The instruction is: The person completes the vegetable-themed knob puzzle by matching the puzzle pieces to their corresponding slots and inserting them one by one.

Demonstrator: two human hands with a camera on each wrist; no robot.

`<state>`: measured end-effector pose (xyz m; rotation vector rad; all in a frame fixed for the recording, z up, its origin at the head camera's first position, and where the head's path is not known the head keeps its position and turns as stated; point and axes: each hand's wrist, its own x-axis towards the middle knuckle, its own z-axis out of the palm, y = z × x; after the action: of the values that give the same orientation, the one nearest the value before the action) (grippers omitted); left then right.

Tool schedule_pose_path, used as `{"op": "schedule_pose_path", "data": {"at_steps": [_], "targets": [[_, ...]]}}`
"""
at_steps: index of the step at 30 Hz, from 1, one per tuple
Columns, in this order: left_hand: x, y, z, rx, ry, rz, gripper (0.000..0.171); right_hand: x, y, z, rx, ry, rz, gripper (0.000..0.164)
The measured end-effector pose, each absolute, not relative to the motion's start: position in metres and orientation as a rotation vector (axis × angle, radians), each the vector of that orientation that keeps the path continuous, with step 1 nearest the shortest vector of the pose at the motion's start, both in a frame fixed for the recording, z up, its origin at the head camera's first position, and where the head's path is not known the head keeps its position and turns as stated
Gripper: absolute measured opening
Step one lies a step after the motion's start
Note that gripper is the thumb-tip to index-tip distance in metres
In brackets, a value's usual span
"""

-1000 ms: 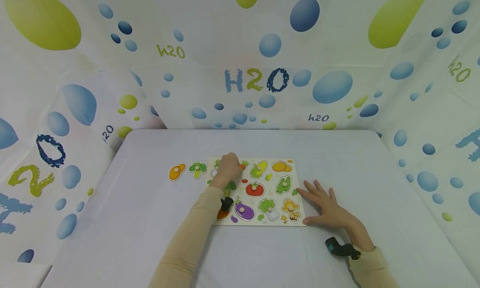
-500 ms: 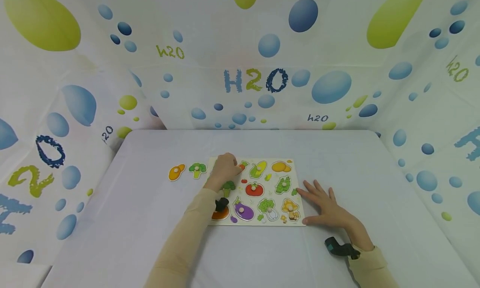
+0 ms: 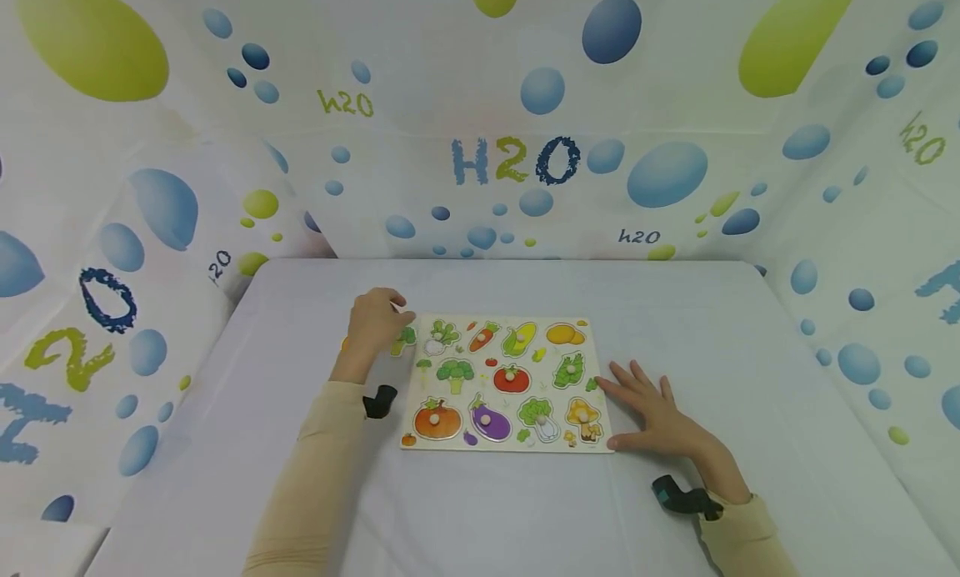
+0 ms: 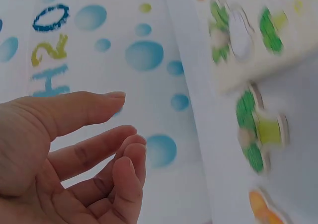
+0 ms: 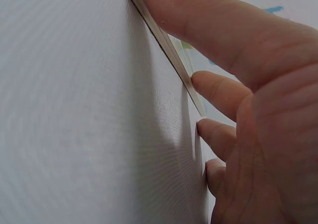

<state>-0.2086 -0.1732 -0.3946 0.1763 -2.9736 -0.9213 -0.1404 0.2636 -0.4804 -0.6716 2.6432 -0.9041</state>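
Note:
A vegetable puzzle board (image 3: 427, 385) lies in the middle of the table. My left hand (image 3: 373, 325) hovers off its upper-left corner, over the loose broccoli piece (image 4: 263, 129). In the left wrist view its fingers are loosely bent, thumb apart, with nothing between them. A loose orange potato piece (image 4: 262, 209) lies beside the broccoli, mostly hidden by the hand in the head view. The knobbed carrot piece (image 3: 483, 337) sits in the board's top row. My right hand (image 3: 648, 410) rests with spread fingers at the board's right edge, its thumb (image 5: 184, 15) touching the edge.
Knobbed pieces such as the pumpkin (image 3: 437, 420), eggplant (image 3: 491, 423) and tomato (image 3: 512, 379) sit in the board. The broccoli picture (image 3: 455, 373) and potato picture (image 3: 565, 334) show no knobs. A white cloth (image 3: 525, 510) covers the table; a printed curtain (image 3: 420, 185) stands behind.
My left hand has left the carrot on the board and moved left, over the loose broccoli and potato pieces. The right hand stays at the board's edge.

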Motion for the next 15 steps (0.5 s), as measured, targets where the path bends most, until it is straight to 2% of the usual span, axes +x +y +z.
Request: {"op": "schedule_pose_path", "data": {"at_steps": [9,15], "targets": [[-0.194,-0.226,-0.396,0.352,-2.995,-0.910,0.037,-0.140,0.263,-0.480,-0.687,2.640,-0.913,0.090],[-0.193,-0.243,-0.412,0.388,-3.035,-0.858,0.037,-0.140,0.264,-0.480,-0.692,2.637,-0.916,0.090]]}}
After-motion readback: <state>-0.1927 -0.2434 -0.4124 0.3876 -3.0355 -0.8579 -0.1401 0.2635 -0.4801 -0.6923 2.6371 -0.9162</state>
